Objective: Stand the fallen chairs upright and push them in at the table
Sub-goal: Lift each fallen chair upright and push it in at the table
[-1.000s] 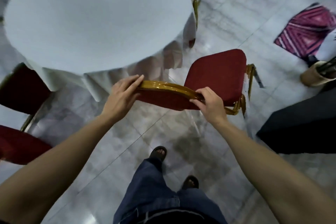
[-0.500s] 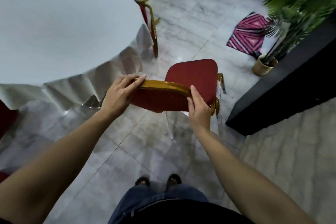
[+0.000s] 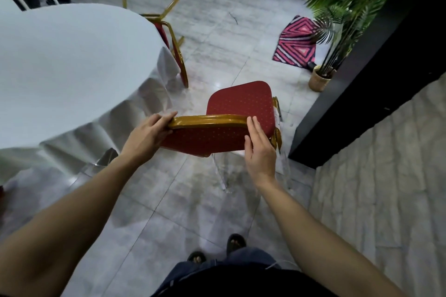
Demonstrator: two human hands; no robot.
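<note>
A red chair (image 3: pixel 241 103) with a gold frame stands upright in front of me, its seat pointing away. My left hand (image 3: pixel 144 135) grips the left end of its gold top rail. My right hand (image 3: pixel 259 149) lies with fingers straight against the right end of the backrest, its grip loose. The round table (image 3: pixel 72 62) with a white cloth is to the left of the chair, a gap of floor between them. A second red and gold chair (image 3: pixel 171 41) lies tipped over at the table's far side, legs in the air.
A black counter or wall (image 3: pixel 362 94) runs close along the chair's right side. A potted palm (image 3: pixel 323 75) and a pink striped mat (image 3: pixel 296 41) are beyond it. My feet in sandals (image 3: pixel 217 248) stand on the grey tiled floor.
The view has swung up and right, so the table sits further left. My right hand has loosened from a closed grip on the rail to straight fingers against the backrest.
</note>
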